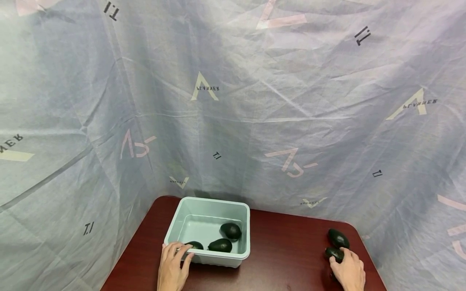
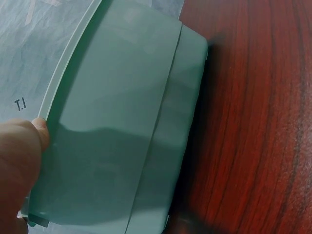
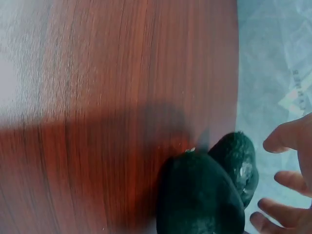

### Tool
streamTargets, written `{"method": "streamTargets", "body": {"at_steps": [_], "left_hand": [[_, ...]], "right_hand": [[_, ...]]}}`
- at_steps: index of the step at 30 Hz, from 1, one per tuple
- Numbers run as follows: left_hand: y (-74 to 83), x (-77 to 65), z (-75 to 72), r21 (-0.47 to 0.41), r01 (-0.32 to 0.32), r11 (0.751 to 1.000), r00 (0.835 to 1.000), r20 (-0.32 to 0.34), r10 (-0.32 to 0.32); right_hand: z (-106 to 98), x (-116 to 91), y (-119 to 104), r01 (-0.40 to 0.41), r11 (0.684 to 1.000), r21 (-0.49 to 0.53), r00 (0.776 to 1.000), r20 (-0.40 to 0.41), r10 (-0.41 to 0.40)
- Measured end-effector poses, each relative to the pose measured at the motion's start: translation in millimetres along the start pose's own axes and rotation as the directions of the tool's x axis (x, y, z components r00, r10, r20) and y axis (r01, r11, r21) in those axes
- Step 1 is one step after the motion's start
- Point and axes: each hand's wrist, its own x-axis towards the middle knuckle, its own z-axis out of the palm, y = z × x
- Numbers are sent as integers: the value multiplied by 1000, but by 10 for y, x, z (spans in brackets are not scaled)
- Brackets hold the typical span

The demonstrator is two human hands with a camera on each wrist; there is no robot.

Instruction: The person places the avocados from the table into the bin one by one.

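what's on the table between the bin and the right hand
In the head view, bare tabletop stretches away from the bin; then, close by the right hand, come dark green avocados.

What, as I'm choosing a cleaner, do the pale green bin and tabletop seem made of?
Pale green bin: probably molded plastic, satin finish, judging by rounded corners and smooth walls. Tabletop: wood or wood-look laminate, slightly glossy; grain streaks and sheen cannot settle which.
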Motion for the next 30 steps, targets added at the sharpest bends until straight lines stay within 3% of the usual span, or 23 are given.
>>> {"method": "streamTargets", "body": {"at_steps": [17, 23, 30], "left_hand": [[25, 18, 7, -4, -26, 1000, 1000, -17, 26], [25, 29, -14, -7, 0, 1000, 1000, 4, 0], [31, 32, -24, -11, -12, 1000, 1000, -4, 12]], "right_hand": [[78, 30, 247, -164, 986, -16, 980, 110, 164], [127, 1, 320, -172, 985, -11, 976, 135, 172], [171, -21, 398, -160, 986, -36, 975, 149, 164]]}}
